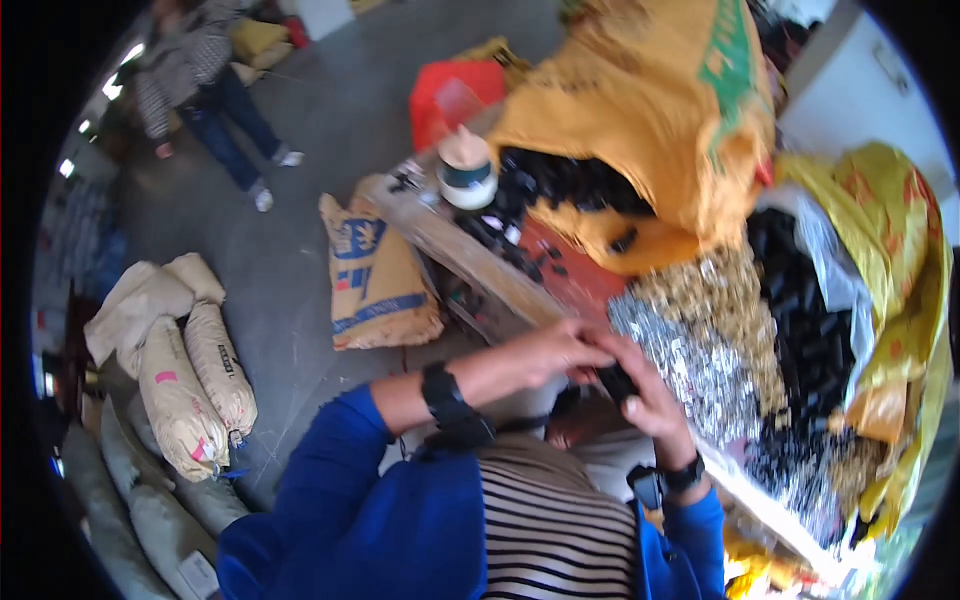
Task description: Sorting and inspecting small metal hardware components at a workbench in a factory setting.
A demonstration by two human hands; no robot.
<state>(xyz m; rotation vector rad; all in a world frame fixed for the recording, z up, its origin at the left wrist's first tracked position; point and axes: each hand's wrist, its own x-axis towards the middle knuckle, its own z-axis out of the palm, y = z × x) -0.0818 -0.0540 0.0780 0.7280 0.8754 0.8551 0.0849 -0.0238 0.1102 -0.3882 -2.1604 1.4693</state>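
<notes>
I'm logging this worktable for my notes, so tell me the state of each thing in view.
Orange woven sack: open, black pieces at its mouth
Yellow bag: open
Brown paper sack: creased
Cream sacks: lying, bulging
Banded white container: upright
Silver pieces: loose, heaped
Gold pieces: loose, heaped
Small black piece: held by the right hand
Left hand: bent toward the right hand

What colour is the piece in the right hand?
Black; the piece in the right hand shows best in the head view.

Showing scuffed grey floor (310, 110) left of a reddish worktop (590, 287); displaying bright patches of light (112, 88) upper left, pale panel (850, 85) upper right.
</notes>
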